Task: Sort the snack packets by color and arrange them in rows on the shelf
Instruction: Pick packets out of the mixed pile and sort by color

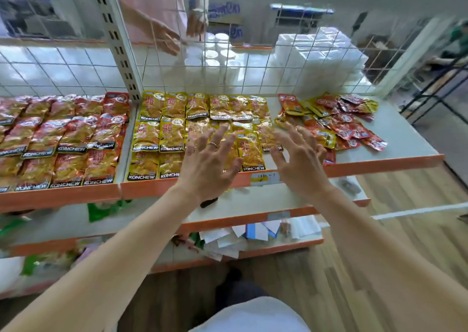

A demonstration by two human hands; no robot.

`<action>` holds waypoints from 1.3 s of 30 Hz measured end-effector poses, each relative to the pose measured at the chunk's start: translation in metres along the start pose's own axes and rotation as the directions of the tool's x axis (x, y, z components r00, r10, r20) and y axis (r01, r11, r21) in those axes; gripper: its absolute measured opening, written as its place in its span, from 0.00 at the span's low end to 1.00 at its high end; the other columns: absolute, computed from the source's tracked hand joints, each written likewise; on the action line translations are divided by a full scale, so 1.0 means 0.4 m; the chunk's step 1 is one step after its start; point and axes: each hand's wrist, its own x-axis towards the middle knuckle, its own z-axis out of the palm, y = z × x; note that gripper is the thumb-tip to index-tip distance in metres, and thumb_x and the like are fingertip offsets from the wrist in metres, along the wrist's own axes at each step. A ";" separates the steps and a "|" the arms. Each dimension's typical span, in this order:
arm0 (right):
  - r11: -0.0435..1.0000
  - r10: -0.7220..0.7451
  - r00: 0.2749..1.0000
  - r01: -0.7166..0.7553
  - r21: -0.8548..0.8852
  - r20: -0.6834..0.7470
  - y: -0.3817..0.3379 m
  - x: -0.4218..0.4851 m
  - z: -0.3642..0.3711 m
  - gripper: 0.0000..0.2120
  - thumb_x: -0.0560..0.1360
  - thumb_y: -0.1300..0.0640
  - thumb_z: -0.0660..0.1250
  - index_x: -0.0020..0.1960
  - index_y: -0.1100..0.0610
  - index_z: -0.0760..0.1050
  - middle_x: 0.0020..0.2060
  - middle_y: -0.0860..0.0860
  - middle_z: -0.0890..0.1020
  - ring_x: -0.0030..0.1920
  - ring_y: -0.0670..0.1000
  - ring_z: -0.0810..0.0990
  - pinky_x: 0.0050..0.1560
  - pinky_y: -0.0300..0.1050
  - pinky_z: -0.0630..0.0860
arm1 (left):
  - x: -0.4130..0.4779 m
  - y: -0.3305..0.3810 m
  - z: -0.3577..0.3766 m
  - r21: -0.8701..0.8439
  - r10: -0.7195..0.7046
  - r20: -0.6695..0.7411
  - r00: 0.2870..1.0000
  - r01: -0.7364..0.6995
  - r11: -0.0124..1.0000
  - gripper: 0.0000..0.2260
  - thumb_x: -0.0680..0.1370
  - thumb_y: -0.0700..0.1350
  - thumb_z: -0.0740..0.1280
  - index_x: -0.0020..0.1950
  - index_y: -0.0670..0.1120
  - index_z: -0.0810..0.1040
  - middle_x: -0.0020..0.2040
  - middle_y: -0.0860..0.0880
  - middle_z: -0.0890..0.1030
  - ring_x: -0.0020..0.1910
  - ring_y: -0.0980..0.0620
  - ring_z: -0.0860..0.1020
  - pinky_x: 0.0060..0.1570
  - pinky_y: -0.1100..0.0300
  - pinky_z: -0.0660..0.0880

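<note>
Left hand (207,164), right hand (301,161) splayed, perhaps above packets (172,119)

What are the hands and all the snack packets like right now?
left hand: open, fingers spread, holds nothing.
right hand: open, fingers spread, holds nothing.
yellow packets: lying in neat rows.
red packets: lying in neat rows.
mixed pile: red and yellow jumbled, unsorted.
</note>
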 end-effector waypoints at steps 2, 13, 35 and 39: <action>1.000 0.013 1.000 -0.013 0.009 -0.001 0.009 -0.036 -0.011 0.19 0.80 0.47 0.62 0.71 0.45 0.72 0.77 0.47 0.64 0.77 0.53 0.56 0.72 0.66 0.54 | -0.024 0.022 0.003 -0.011 0.016 -0.003 1.000 -0.016 1.000 0.33 0.78 0.66 0.45 0.81 0.54 0.57 0.82 0.50 0.54 0.80 0.45 0.52 0.76 0.42 0.51; 0.996 0.087 0.996 -0.088 -0.022 -0.033 0.061 -0.069 -0.069 0.20 0.81 0.51 0.61 0.74 0.46 0.69 0.78 0.45 0.61 0.78 0.50 0.52 0.72 0.60 0.49 | -0.021 0.119 0.004 -0.022 0.097 -0.016 0.995 -0.097 0.995 0.34 0.78 0.67 0.44 0.81 0.54 0.58 0.82 0.52 0.53 0.80 0.45 0.52 0.76 0.41 0.51; 0.983 0.171 0.968 -0.180 0.030 0.186 0.558 0.142 -0.171 0.28 0.79 0.51 0.66 0.77 0.52 0.64 0.78 0.51 0.64 0.78 0.55 0.57 0.75 0.55 0.54 | 0.372 0.452 0.202 0.070 -0.100 0.161 0.982 0.090 0.993 0.32 0.79 0.47 0.62 0.81 0.53 0.54 0.81 0.51 0.56 0.79 0.46 0.55 0.73 0.45 0.60; 0.986 0.166 0.945 -0.159 -0.047 0.281 0.589 0.214 -0.131 0.29 0.79 0.48 0.65 0.77 0.51 0.63 0.77 0.49 0.63 0.77 0.56 0.58 0.72 0.66 0.55 | 0.424 0.469 0.229 0.105 -0.106 0.151 0.983 0.091 0.990 0.29 0.79 0.46 0.60 0.81 0.53 0.58 0.80 0.55 0.60 0.77 0.47 0.59 0.71 0.43 0.63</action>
